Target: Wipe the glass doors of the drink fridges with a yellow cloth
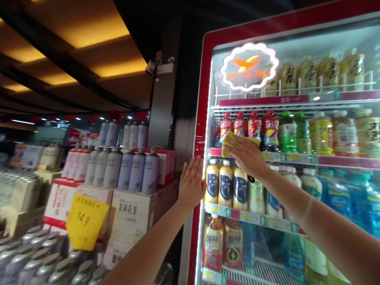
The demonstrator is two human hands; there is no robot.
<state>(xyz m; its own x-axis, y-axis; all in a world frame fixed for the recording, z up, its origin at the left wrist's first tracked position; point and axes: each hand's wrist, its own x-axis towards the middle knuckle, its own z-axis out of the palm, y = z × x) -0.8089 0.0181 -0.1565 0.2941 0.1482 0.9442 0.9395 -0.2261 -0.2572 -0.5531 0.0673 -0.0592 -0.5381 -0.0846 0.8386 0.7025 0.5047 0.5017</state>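
My right hand presses a yellow cloth against the glass door of a red-framed drinks fridge. The cloth lies under the fingers, in front of a row of red-capped bottles. My left hand rests flat on the fridge's left frame edge, fingers stretched out and pointing up, with nothing in it. Behind the glass, bottles with dark blue labels stand on the shelf below the cloth. A lit oval sign glows on the upper part of the door.
Left of the fridge, lilac and grey bottles stand on stacked cartons. A yellow price sign hangs in front of them. Silver-capped bottles fill the lower left. A dark pillar rises beside the fridge.
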